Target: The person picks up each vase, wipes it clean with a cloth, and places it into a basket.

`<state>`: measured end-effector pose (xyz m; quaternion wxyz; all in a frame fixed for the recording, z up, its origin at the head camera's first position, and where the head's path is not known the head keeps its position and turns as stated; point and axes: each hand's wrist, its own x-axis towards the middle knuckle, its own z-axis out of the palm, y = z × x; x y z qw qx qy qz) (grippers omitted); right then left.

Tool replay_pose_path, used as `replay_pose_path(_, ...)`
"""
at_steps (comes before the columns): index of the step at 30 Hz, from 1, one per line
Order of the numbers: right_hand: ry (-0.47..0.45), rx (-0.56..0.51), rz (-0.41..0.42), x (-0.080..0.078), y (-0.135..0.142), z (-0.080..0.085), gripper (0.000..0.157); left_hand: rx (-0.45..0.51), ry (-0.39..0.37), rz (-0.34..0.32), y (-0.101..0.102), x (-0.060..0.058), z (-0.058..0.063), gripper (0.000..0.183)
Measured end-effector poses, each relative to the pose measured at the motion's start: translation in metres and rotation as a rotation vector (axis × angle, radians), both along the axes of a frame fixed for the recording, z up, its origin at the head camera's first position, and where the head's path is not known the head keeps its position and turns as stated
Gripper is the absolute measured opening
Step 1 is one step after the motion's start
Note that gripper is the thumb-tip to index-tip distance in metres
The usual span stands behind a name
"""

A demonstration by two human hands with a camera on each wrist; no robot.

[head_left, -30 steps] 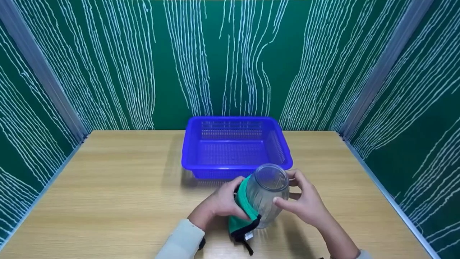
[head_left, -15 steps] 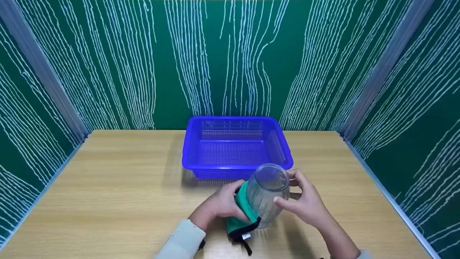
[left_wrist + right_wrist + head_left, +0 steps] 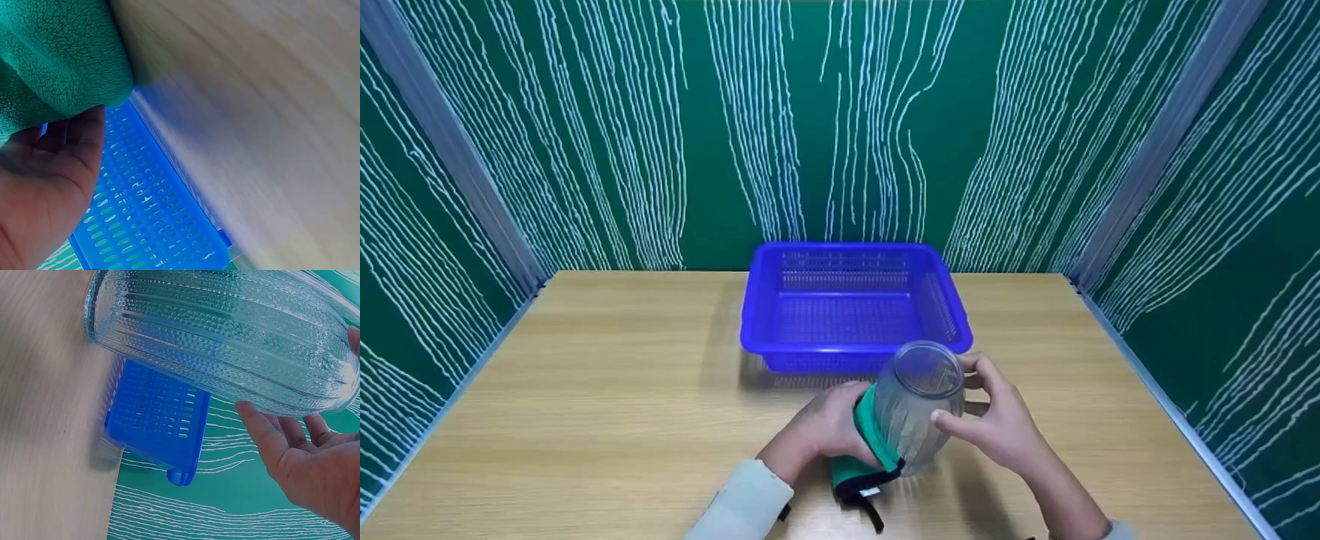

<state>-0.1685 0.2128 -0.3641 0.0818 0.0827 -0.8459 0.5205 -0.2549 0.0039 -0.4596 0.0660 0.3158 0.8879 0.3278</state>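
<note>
The right hand [image 3: 997, 424] grips the jar [image 3: 911, 420] near its upper end, thumb on the near side and fingers round the far side — a light hold, mostly at the fingertips. The left hand [image 3: 832, 424] grasps the cloth [image 3: 851, 471], thumb over it, and holds it against the jar's left side.

The jar looks to be glass: stiff, fairly weighty, and breakable if knocked. Its ribbed, pebbled wall should give some bite, though smooth skin could slide on it; a wrap round the widest part, palm included, looks surest. The fleecy cloth is probably light and limp, easy to bunch anywhere, and should grip the glass gently.

Jar and cloth are just on the near side of the basket [image 3: 810, 349], over the table [image 3: 607, 375] — whether the jar's lower end touches it, I cannot tell.
</note>
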Motion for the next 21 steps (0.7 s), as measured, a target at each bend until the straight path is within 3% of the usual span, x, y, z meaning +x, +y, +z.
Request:
replay_pose_path(15,-0.018,-0.007,0.002,-0.001,0.0,-0.002,0.054,-0.026,0.069,0.002,-0.001,0.001,-0.002,0.063)
replay_pose_path(21,-0.003,-0.017,0.014,-0.01,0.012,-0.02,0.055,0.001,0.037,-0.016,-0.001,0.0,-0.002,0.066)
